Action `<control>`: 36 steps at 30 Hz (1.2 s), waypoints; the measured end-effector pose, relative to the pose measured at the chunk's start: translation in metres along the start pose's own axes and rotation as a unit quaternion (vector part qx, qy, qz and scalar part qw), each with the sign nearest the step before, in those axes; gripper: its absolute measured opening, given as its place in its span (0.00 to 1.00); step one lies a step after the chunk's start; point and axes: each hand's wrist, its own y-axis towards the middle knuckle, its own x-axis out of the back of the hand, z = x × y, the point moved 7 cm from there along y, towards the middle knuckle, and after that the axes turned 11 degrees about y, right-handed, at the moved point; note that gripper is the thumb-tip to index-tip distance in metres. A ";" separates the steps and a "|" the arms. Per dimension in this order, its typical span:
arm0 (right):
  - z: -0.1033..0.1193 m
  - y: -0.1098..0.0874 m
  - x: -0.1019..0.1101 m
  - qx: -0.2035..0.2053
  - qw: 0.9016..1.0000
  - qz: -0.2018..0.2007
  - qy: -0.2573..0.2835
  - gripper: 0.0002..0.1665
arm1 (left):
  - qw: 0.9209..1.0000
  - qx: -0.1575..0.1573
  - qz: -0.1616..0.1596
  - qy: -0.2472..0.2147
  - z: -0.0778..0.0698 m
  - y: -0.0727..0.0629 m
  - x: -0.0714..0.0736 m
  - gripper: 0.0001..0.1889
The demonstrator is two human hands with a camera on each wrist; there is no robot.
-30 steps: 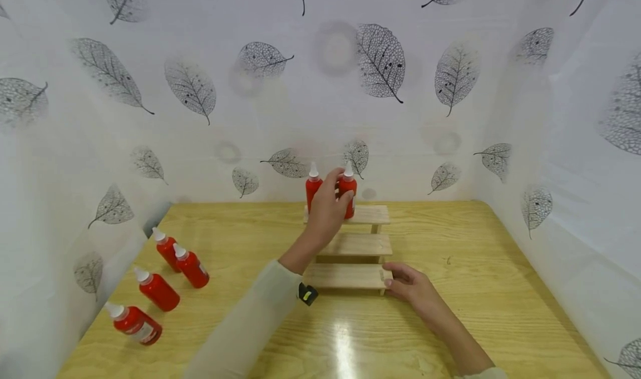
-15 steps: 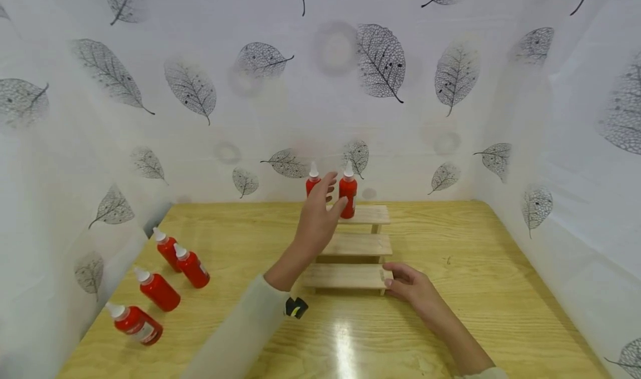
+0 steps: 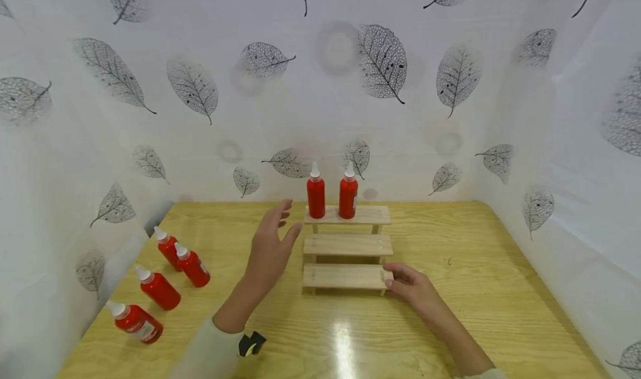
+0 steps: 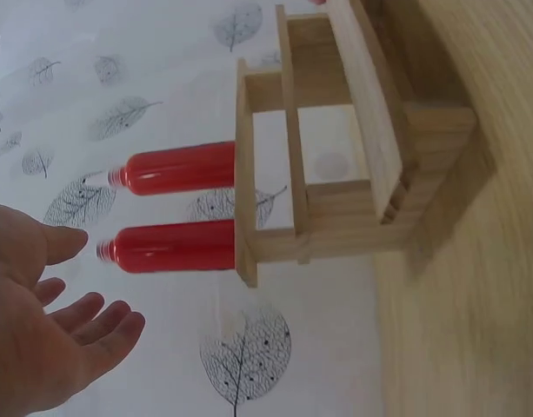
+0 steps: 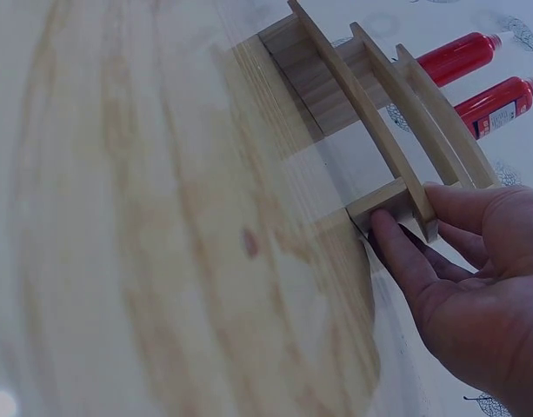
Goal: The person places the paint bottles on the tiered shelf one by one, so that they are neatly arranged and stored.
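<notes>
A three-tier wooden stand sits on the table, with two red squeeze bottles with white nozzle caps upright on its top step: a left bottle and a right bottle. To the left of the stand, my left hand is in the air with fingers extended and holds nothing. The left wrist view shows that hand apart from the bottle tips. My right hand grips the right end of the lowest step. Thumb and fingers of the right hand are around that end in the right wrist view.
Several more red bottles stand at the table's left side. The wooden table is bordered at the back and sides by white leaf-print sheeting.
My left hand has let go of the right bottle on the top step and moved left and toward me, uncovering the left bottle. The right hand has stayed at the stand.
</notes>
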 end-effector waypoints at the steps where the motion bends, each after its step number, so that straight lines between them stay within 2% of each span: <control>1: 0.000 0.000 0.000 0.000 1.000 0.000 -0.002 0.33 | 1.000 0.008 0.001 0.003 0.005 -0.004 0.004 0.27; 6: 0.000 -0.001 0.002 0.002 1.000 -0.001 -0.004 0.34 | 0.999 0.051 -0.007 0.017 0.032 -0.022 0.024 0.27; 11: -0.002 -0.001 0.002 -0.004 1.000 -0.004 -0.005 0.34 | 0.995 0.082 -0.046 0.035 0.059 -0.039 0.045 0.27; 19: -0.002 -0.001 -0.002 -0.006 1.000 -0.001 0.006 0.34 | 0.978 0.183 -0.095 0.041 0.100 -0.071 0.073 0.26; 25: -0.002 0.000 -0.002 -0.006 1.000 0.001 0.006 0.34 | 0.964 0.202 -0.162 0.058 0.118 -0.084 0.090 0.25; 29: -0.001 0.001 -0.001 -0.004 1.000 0.000 0.009 0.34 | 0.954 0.203 -0.215 0.044 0.129 -0.087 0.095 0.27; 32: -0.002 0.002 -0.001 -0.006 1.000 -0.004 0.010 0.33 | 0.948 0.208 -0.238 0.030 0.137 -0.089 0.097 0.28; 36: -0.002 0.002 -0.001 -0.005 1.000 -0.006 0.009 0.33 | 0.945 0.221 -0.241 0.022 0.145 -0.090 0.096 0.31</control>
